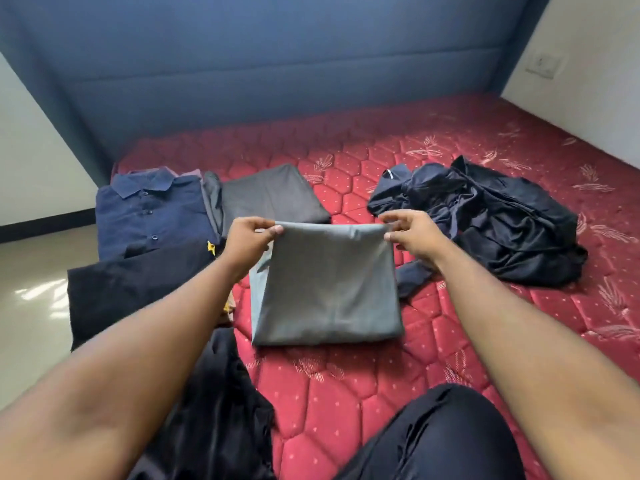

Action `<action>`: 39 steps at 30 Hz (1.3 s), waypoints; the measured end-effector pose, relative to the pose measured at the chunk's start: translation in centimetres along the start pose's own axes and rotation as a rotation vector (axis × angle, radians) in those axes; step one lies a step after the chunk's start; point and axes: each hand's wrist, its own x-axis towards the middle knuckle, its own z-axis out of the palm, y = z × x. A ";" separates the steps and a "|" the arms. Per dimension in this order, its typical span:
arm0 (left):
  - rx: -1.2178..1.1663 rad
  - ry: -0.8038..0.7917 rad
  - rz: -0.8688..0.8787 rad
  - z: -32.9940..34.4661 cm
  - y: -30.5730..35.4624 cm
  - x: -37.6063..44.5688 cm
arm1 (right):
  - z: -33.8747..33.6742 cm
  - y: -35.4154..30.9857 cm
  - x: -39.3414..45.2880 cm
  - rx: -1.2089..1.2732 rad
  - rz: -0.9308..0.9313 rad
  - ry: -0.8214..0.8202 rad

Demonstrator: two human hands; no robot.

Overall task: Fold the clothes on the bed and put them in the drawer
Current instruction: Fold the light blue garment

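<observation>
A grey garment lies folded into a rough square in the middle of the red mattress. My left hand pinches its far left corner and my right hand pinches its far right corner, lifting the far edge off the bed. Behind it lies a folded dark grey piece. On the left are a folded navy polo shirt and a folded black garment. An unfolded heap of dark clothes sits at the right. No drawer is in view.
A blue padded headboard rises behind the mattress. A white wall with a switch plate is at the right. Shiny floor lies beyond the bed's left edge. My knee in dark trousers rests on the near mattress, black cloth beside it.
</observation>
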 end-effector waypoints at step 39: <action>-0.419 0.176 0.012 -2.8 -2.6 7.3 | 4.1 -4.4 11.7 0.298 0.103 -0.168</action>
